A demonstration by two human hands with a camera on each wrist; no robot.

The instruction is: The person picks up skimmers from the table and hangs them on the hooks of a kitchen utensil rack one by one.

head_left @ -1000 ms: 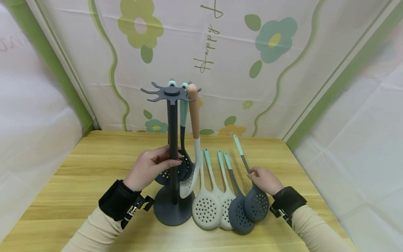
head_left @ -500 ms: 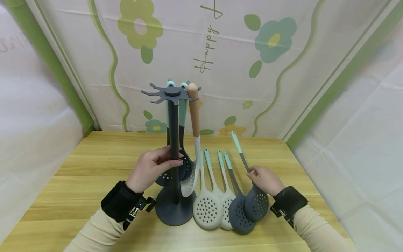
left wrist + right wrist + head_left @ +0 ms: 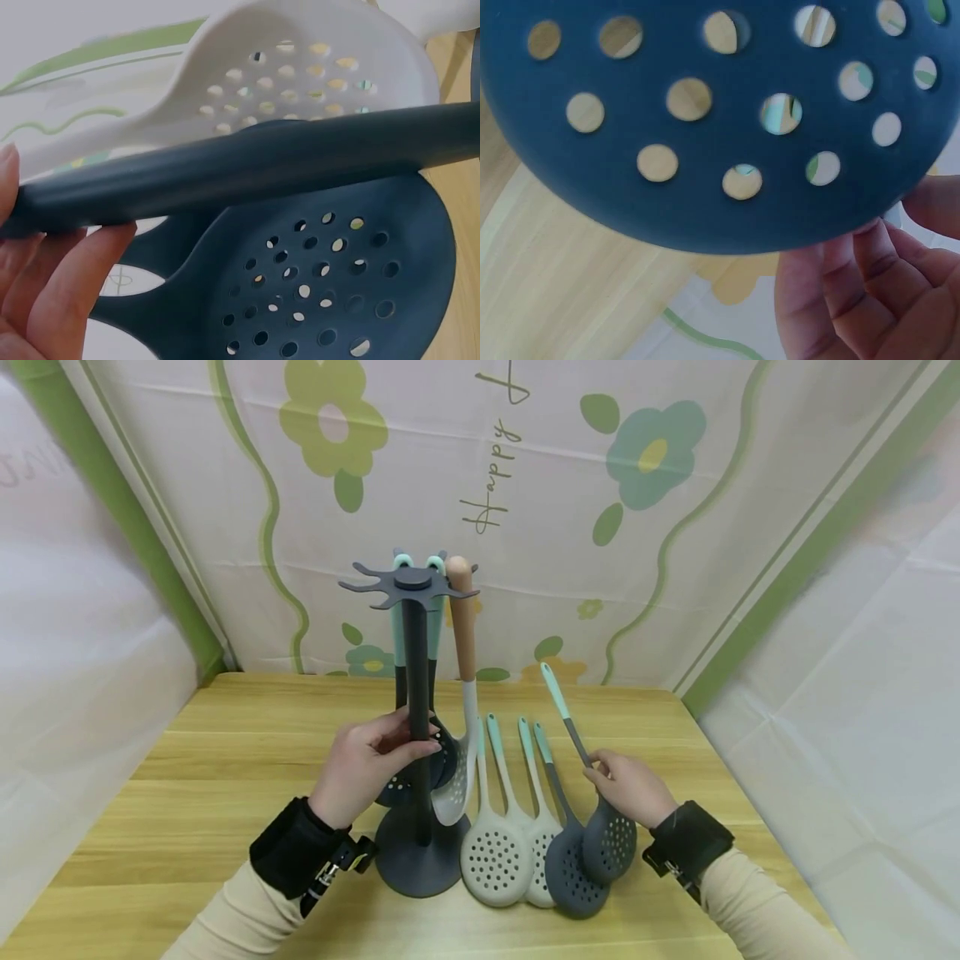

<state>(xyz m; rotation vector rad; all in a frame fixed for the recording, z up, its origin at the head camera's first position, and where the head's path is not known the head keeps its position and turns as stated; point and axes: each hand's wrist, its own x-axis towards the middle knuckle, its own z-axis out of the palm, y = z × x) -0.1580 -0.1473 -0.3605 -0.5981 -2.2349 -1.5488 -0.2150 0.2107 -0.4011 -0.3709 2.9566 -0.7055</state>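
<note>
My left hand (image 3: 360,768) grips the post of a dark utensil stand (image 3: 417,668), thumb on one side and fingers round the other. From the stand's hooked top hang two dark skimmers (image 3: 405,300) with mint handles and a white slotted spoon (image 3: 465,710) with a wooden handle. The post partly covers the skimmers. At the right, my right hand (image 3: 630,785) pinches the shaft of a dark grey skimmer (image 3: 611,843) with a mint handle. That skimmer is tilted, its handle end raised toward the back left. In the right wrist view its perforated head covers part of the hand.
Between stand and right hand, several skimmers lie in a row on the wooden table (image 3: 172,827): pale ones (image 3: 495,864) and a dark grey one (image 3: 572,872), heads overlapping. A flowered cloth (image 3: 540,585) hangs behind, with pale cloth at both sides.
The stand has shifted slightly right and its hooked top has turned, the hung utensils along with it. The right hand's skimmer has swung its handle end left and up.
</note>
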